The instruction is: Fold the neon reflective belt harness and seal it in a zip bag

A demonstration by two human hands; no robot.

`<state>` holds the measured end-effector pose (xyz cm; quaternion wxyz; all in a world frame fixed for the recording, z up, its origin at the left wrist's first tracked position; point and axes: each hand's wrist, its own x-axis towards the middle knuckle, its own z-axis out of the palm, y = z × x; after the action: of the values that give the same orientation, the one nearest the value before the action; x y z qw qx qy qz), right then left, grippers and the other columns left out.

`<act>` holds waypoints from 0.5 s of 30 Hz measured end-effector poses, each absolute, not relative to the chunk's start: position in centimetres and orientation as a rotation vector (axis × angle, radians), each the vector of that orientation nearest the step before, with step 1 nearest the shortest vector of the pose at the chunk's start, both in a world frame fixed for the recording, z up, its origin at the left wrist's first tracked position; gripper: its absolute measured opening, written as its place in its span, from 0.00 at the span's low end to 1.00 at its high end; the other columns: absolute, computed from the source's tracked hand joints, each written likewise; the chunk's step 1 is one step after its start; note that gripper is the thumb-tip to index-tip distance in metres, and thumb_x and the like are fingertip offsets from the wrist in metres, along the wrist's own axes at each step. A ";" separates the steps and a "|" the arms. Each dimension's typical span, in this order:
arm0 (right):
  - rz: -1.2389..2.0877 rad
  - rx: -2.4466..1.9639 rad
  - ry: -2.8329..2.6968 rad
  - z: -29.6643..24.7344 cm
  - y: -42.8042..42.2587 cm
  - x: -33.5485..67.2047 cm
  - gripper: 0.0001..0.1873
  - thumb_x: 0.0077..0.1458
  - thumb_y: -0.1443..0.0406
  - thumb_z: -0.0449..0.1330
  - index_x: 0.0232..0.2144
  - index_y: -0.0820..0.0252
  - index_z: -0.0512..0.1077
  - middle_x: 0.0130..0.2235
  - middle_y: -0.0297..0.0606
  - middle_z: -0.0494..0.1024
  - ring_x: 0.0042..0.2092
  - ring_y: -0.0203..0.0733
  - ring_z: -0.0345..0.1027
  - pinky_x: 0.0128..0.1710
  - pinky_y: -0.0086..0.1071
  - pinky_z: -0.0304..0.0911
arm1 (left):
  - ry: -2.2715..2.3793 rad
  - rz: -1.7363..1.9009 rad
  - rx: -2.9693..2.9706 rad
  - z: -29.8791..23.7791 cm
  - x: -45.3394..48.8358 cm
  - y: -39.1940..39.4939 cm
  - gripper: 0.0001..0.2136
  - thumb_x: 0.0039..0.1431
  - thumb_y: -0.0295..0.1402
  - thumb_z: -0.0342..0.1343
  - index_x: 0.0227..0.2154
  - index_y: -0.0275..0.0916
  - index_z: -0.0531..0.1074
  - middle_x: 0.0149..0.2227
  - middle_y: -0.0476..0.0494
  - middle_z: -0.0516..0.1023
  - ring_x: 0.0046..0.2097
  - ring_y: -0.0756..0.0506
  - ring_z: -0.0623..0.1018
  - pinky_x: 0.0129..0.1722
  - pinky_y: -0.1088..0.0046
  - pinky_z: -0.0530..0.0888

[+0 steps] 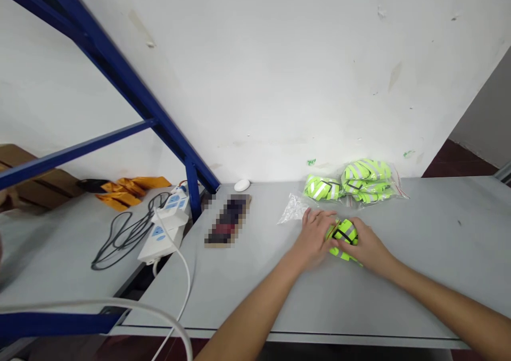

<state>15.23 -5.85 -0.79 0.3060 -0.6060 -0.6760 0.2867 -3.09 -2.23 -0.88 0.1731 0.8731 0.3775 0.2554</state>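
A folded bundle of neon yellow-green reflective strap (347,234), with silver stripes and a black band, is between my hands just above the grey shelf. My right hand (369,246) grips its right side, thumb across the front. Slightly blurred, my left hand (313,238) has its fingers curled against the bundle's left side. Behind my left fingers lies a crumpled clear plastic bag (294,210). Near the wall are a similar reflective bundle (322,188) and a clear zip bag (393,188) packed with several more.
The grey shelf (431,276) meets a white wall. A white oval object (241,185) and a pixelated phone-shaped item (227,222) lie to the left. Beyond are a blue metal frame (159,121), white power strips (165,233), cables and orange packets (128,189). A white cable crosses the shelf's front left.
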 end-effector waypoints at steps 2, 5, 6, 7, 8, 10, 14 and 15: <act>0.850 -1.523 -1.706 -1.0 -6.0 14.8 0.18 0.49 0.55 0.62 0.39 0.56 0.64 0.34 0.35 0.74 0.35 0.45 0.70 0.32 0.37 0.66 | 1.129 0.824 2.320 -0.6 -3.0 -2.4 0.11 0.67 0.35 0.41 0.46 0.42 0.65 0.57 0.41 0.68 0.60 0.43 0.63 0.61 0.56 0.59; 0.892 -1.413 -1.672 -1.6 -5.9 14.7 0.21 0.51 0.57 0.61 0.45 0.55 0.61 0.38 0.36 0.74 0.37 0.45 0.70 0.34 0.39 0.67 | 1.162 0.834 2.233 -0.4 -2.7 -2.6 0.12 0.67 0.34 0.40 0.49 0.42 0.63 0.58 0.41 0.67 0.60 0.43 0.62 0.59 0.57 0.61; 0.893 -1.383 -1.676 -1.8 -5.7 14.7 0.22 0.52 0.57 0.61 0.46 0.55 0.60 0.40 0.37 0.73 0.39 0.45 0.70 0.36 0.40 0.68 | 1.167 0.821 2.231 -0.3 -2.5 -2.6 0.12 0.67 0.35 0.41 0.50 0.42 0.63 0.59 0.41 0.66 0.61 0.43 0.61 0.60 0.56 0.60; 0.893 -1.357 -1.682 -2.0 -5.6 14.8 0.22 0.53 0.57 0.60 0.48 0.55 0.59 0.42 0.39 0.72 0.41 0.46 0.70 0.38 0.40 0.68 | 1.175 0.818 2.217 -0.3 -2.4 -2.7 0.13 0.67 0.35 0.41 0.51 0.42 0.62 0.59 0.42 0.66 0.61 0.43 0.61 0.61 0.56 0.58; 0.893 -1.335 -1.689 -2.1 -5.4 14.8 0.23 0.54 0.57 0.59 0.49 0.55 0.58 0.44 0.40 0.71 0.44 0.47 0.69 0.40 0.41 0.68 | 1.181 0.823 2.189 -0.2 -2.2 -2.8 0.13 0.67 0.36 0.41 0.52 0.42 0.61 0.59 0.42 0.65 0.62 0.43 0.60 0.62 0.57 0.57; 0.903 -1.317 -1.696 -2.0 -5.0 14.8 0.26 0.54 0.57 0.58 0.53 0.55 0.56 0.51 0.45 0.68 0.51 0.48 0.67 0.45 0.43 0.67 | 1.195 0.851 2.096 -0.2 -2.0 -2.9 0.14 0.68 0.37 0.38 0.53 0.43 0.60 0.60 0.43 0.64 0.62 0.44 0.60 0.62 0.59 0.57; 1.000 -1.447 -1.569 -1.0 -3.5 14.3 0.35 0.52 0.56 0.59 0.60 0.57 0.53 0.61 0.51 0.59 0.60 0.53 0.58 0.51 0.47 0.64 | 1.211 0.883 1.909 -0.4 -2.1 -2.6 0.13 0.68 0.38 0.36 0.51 0.45 0.59 0.62 0.46 0.62 0.63 0.46 0.60 0.61 0.61 0.59; 1.076 -1.468 -1.513 -0.7 -3.1 14.2 0.33 0.53 0.57 0.57 0.59 0.56 0.55 0.60 0.50 0.62 0.59 0.54 0.60 0.49 0.47 0.65 | 1.229 0.870 1.896 -0.4 -2.1 -2.4 0.12 0.68 0.38 0.36 0.50 0.45 0.58 0.62 0.46 0.62 0.64 0.46 0.60 0.61 0.61 0.60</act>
<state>14.20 -3.12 -0.67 0.3781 -0.5742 -0.5919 0.4208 -2.11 -2.41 -0.40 0.3525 0.7329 0.4750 0.3361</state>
